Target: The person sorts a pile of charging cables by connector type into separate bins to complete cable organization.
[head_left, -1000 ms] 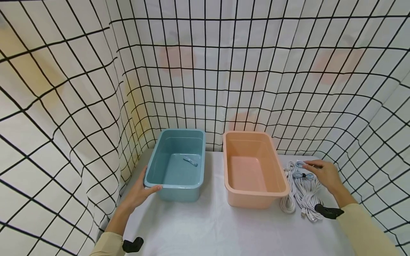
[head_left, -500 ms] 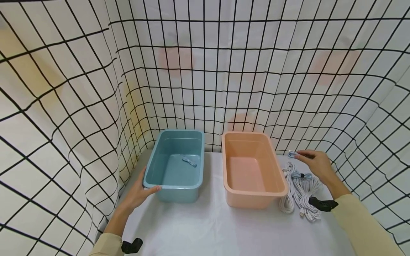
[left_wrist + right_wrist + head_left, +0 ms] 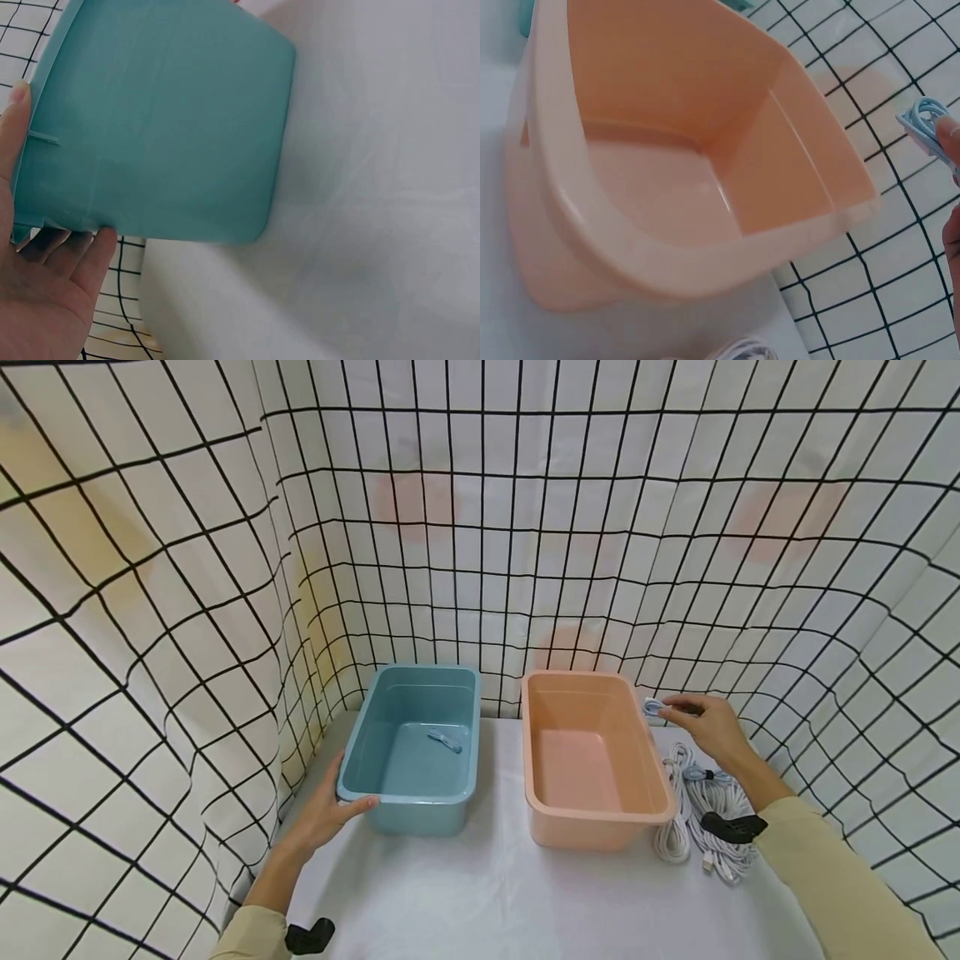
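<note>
Blue cable (image 3: 654, 707) now clear of white cables (image 3: 673, 839), near peach tub (image 3: 588, 832); transfer seemingly underway. Right hand (image 3: 708, 727): fingers pinching it. Left hand (image 3: 328, 814): fingers gripping teal tub (image 3: 423, 818).

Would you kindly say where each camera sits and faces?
Head: on the head, facing forward and down at the blue bin, peach bin and white cables; left hand, right hand and sleeves show.
Left wrist: on that wrist, facing the blue bin's outside; left hand partly shows.
Right wrist: on that wrist, looking into the peach bin; right hand partly shows, holding a blue cable.
Head and right wrist share that cable.
</note>
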Tool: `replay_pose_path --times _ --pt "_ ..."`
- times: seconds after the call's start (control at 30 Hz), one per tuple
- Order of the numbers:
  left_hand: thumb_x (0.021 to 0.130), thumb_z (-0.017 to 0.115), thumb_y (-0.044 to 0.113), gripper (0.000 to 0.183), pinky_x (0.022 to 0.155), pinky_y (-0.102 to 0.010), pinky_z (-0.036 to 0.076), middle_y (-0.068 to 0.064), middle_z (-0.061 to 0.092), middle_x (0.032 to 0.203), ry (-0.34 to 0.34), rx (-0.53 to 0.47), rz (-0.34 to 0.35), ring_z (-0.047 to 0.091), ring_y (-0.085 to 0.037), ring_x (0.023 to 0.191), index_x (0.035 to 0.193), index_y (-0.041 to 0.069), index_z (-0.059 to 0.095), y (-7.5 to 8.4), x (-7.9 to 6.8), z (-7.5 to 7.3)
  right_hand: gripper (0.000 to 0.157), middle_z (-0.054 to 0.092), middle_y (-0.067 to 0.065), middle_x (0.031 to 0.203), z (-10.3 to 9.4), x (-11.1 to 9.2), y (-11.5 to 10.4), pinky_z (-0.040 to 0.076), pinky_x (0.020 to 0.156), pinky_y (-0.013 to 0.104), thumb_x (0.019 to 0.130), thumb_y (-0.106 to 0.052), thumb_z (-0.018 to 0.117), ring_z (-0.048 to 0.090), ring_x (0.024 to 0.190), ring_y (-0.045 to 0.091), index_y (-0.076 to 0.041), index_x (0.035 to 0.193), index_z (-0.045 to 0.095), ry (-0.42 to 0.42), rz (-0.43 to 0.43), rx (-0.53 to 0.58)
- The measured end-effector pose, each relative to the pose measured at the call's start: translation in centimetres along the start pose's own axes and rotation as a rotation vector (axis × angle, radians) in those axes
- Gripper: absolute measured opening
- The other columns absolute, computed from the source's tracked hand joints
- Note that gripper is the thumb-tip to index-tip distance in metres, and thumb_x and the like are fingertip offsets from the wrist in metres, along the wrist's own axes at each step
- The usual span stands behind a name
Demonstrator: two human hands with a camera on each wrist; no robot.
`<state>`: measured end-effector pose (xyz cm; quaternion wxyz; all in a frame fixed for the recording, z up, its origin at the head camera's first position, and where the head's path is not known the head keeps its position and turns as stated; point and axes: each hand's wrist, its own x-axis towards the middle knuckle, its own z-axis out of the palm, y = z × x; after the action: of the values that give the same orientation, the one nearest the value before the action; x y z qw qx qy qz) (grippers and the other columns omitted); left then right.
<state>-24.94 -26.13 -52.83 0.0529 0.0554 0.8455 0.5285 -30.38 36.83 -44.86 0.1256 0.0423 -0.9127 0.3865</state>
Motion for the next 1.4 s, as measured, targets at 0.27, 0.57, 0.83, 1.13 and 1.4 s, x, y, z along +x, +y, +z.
replay_pose_path --times 0.27,0.57,0.83,1.13,1.4 --pt "0.092 0.081 0.033 0.113 0.113 -0.069 0.029 -0.026 0.02 0.165 -0.002 -0.016 0.005 0.03 -0.05 0.145 0.167 0.014 0.0 -0.1 -0.1 0.1 0.042 0.067 0.015 0.105 1.7 1.1 -1.2 0.051 0.073 0.025 0.1 -0.034 0.072 0.058 0.093 0.021 0.001 0.123 0.072 0.003 -0.025 0.019" --pt "0.092 0.081 0.033 0.113 0.113 -0.069 0.029 -0.027 0.018 0.166 0.002 -0.016 -0.007 0.029 -0.05 0.145 0.167 0.013 -0.002 -0.2 -0.3 -0.1 0.039 0.066 0.014 0.106 3.7 2.9 -3.2 0.054 0.07 0.023 0.099 -0.031 0.074 0.061 0.093 0.025 0.0 0.122 0.072 -0.045 -0.051 0.067" --pt "0.092 0.081 0.032 0.113 0.112 -0.07 0.029 -0.027 0.019 0.165 -0.001 -0.016 0.0 0.029 -0.051 0.145 0.167 0.014 -0.002 -0.2 -0.4 -0.3 0.034 0.067 0.013 0.107 6.2 4.9 -6.0 0.052 0.072 0.026 0.097 -0.027 0.077 0.059 0.098 0.025 -0.002 0.119 0.074 -0.098 -0.088 0.15" --pt "0.092 0.081 0.034 0.113 0.111 -0.07 0.031 -0.025 0.019 0.166 -0.003 -0.001 0.003 0.03 -0.051 0.145 0.167 0.017 -0.001 -0.1 0.0 0.0 0.029 0.067 0.013 0.105 8.9 7.2 -9.9 0.049 0.068 0.027 0.097 -0.024 0.076 0.057 0.093 0.025 -0.004 0.118 0.075 -0.157 -0.106 0.238" --pt "0.092 0.081 0.033 0.111 0.111 -0.069 0.031 -0.025 0.019 0.166 -0.003 -0.014 0.007 0.03 -0.05 0.145 0.167 0.017 0.0 0.2 0.0 -0.1 0.027 0.07 0.01 0.104 11.1 8.4 -12.4 0.049 0.067 0.03 0.096 -0.022 0.078 0.059 0.093 0.025 -0.005 0.116 0.076 -0.163 -0.116 0.267"
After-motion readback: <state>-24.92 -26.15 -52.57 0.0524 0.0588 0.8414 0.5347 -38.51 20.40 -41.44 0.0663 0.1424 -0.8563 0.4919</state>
